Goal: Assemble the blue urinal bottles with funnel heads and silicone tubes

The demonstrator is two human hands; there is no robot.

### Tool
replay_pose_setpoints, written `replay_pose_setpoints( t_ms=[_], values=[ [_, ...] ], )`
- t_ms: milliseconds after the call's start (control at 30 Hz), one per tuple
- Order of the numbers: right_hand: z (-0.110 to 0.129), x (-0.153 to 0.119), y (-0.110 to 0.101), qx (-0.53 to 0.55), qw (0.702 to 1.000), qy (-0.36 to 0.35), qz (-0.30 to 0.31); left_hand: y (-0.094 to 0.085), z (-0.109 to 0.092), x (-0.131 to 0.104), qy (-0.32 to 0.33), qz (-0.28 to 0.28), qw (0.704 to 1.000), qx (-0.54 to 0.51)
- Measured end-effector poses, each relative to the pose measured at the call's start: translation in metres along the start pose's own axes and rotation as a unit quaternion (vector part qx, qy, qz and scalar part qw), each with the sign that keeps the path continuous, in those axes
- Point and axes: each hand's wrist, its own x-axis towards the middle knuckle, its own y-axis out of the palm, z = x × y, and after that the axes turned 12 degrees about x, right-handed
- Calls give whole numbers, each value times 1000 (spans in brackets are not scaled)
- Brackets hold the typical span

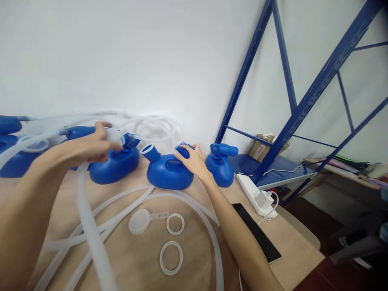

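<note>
My left hand is blurred, its fingers bent around a whitish translucent piece that I cannot make out clearly. It hovers over a blue urinal bottle, and a thick translucent tube runs down from below it. My right hand grips a blue spouted piece with a pale rim. That piece is just above the right end of another blue urinal bottle, whose open neck leans left. On the table lie a translucent cap with a strap and two white rings.
Further right stands a blue bottle with a blue top piece. A power strip and a black phone lie near the table's right edge. Coiled tubing sits along the wall. A blue metal rack rises on the right.
</note>
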Motion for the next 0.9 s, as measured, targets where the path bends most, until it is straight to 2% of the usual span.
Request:
replay_pose_setpoints(
  t_ms=[33, 67, 100, 167, 233, 367, 500, 600, 700, 800, 900],
  values=[
    [-3, 0, 4, -6, 1000, 0, 13, 1, 2, -2, -16, 26, 989, 147],
    [-7, -1, 9, -11, 1000, 0, 27, 4, 3, -4, -10, 48, 963, 263],
    [-10, -1, 13, -15, 999, 2, 39, 8, 4, -5, 12, 62, 937, 343],
    [-16, -2, 22, -21, 998, 6, 51, 18, 5, -6, 84, 53, 909, 405],
    [-19, -3, 28, -26, 999, 6, 46, 26, 7, -4, 148, 38, 890, 430],
    [-20, -6, 36, -14, 999, 0, 33, 37, 11, -2, 194, 53, 849, 488],
    [-22, -6, 39, 29, 999, -7, 41, 40, 8, -2, 195, 77, 846, 491],
    [-25, -6, 40, 51, 998, 2, 35, 35, 3, -5, 177, 27, 843, 507],
    [-25, -6, 41, 59, 998, 2, 35, 32, 0, -7, 166, -12, 827, 537],
    [-25, -6, 42, 64, 997, 2, 34, 43, 5, -2, 159, 24, 817, 554],
    [-25, -6, 44, 61, 998, 6, 29, 63, 15, 7, 188, 75, 822, 532]
  ],
)
